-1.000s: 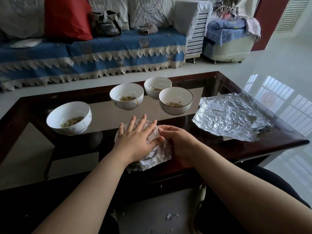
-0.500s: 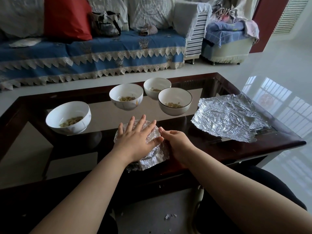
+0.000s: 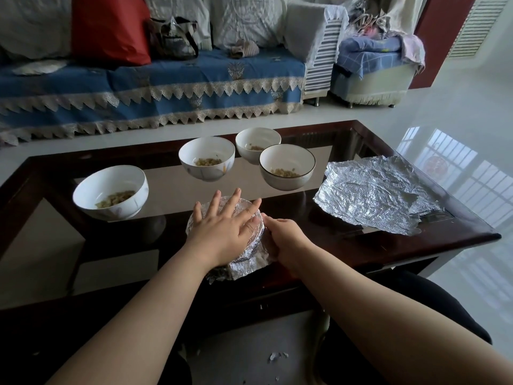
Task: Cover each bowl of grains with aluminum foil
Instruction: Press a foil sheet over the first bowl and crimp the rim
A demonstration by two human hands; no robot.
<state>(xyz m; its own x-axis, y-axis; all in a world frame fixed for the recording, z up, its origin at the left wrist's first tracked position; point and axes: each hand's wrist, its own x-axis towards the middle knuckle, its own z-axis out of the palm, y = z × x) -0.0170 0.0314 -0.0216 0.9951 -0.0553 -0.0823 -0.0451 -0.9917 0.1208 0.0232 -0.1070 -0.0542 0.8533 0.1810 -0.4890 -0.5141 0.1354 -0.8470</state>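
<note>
Foil-covered bowl (image 3: pixel 244 262) sits at the near edge of the glass-topped table (image 3: pixel 458 240), roughly mid-length. Left hand (image 3: pixel 224 232) lies flat on the foil top, fingers straight and spread, pressing down, gripping nothing. Right hand (image 3: pixel 286 240) is at the bowl's right side, fingers curled against the foil skirt, apparently crimping it to the wall; fingertips hidden, so exact contact uncertain. Judgement on handling: foil is thin, light, holds a crease, tears if dragged; best worked at the overhang below the rim, pressing inward while the top is pinned. Bowl beneath is probably ceramic: rigid, breakable, and likely to slide on glass, hence the flat hand. Appearance: foil crinkled, dull silver, drawn smooth over the top, loose and bunched at the near side. Four white bowls remain uncovered, each with a little grain: one toward the left edge (image 3: pixel 111 193), three toward the far edge (image 3: pixel 206 159) (image 3: pixel 258 144) (image 3: pixel 287 166). Spare foil sheets (image 3: pixel 372 193) lie stacked by the right edge.
</note>
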